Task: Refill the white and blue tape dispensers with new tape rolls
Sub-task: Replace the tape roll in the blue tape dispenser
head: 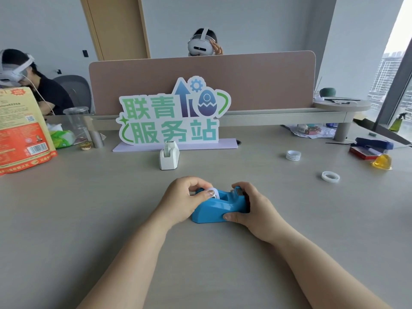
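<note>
A blue tape dispenser (pixel 217 207) lies on the table in front of me. My right hand (pixel 249 208) grips its right end, thumb on the near side. My left hand (pixel 186 198) pinches a white tape roll (pixel 213 192) sitting in the dispenser's left well; most of the roll is hidden by my fingers. The white tape dispenser (pixel 169 156) stands upright farther back, near the sign, with a roll in it. Two more tape rolls lie at the right: a stack (pixel 293 155) and a single ring (pixel 330 176).
A cardboard sign (pixel 174 114) stands before the pink divider (pixel 256 79). An orange bag (pixel 22 130), a plastic cup (pixel 77 121) and tissues (pixel 63 138) are at the left. A blue stapler (pixel 372 143), red box (pixel 362 152) and yellow jelly cup (pixel 382 162) are at the right. Two people sit beyond.
</note>
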Demonstrator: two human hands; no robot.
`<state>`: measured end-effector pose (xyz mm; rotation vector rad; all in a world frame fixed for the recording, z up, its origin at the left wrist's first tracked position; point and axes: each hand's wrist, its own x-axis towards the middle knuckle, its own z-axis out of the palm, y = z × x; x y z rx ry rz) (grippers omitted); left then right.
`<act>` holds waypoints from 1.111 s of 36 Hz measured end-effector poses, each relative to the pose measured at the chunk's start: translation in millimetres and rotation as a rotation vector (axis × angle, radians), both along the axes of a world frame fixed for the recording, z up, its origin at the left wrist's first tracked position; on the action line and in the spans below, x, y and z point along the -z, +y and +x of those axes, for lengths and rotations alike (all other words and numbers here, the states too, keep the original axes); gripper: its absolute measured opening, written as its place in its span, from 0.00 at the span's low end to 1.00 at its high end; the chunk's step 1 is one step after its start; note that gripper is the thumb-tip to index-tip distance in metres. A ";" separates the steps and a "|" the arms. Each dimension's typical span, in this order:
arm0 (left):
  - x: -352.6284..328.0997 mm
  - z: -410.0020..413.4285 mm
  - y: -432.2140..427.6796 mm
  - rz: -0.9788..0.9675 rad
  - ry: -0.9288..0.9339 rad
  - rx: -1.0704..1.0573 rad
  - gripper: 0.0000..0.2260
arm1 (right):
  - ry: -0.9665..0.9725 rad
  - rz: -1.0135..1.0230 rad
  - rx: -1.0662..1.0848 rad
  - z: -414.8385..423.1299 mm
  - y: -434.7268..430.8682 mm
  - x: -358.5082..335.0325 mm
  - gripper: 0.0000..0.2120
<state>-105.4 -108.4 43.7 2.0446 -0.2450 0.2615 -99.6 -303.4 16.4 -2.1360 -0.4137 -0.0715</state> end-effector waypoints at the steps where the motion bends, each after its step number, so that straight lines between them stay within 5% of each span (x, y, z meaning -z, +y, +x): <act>1: -1.1 -0.1 0.3 0.016 0.001 0.005 0.02 | 0.005 0.006 -0.003 0.6 -0.7 -0.3 0.33; 8: 0.1 1.7 6.1 0.108 0.003 -0.039 0.02 | 0.019 0.033 -0.012 1.5 -2.4 -1.6 0.32; 26: 3.5 -7.4 6.3 -0.261 -0.099 -0.112 0.04 | -0.016 0.013 -0.005 3.3 -2.5 2.4 0.33; 40: 11.8 -2.2 -8.4 -0.305 -0.185 -0.163 0.04 | -0.023 0.005 0.103 25.4 20.0 2.5 0.34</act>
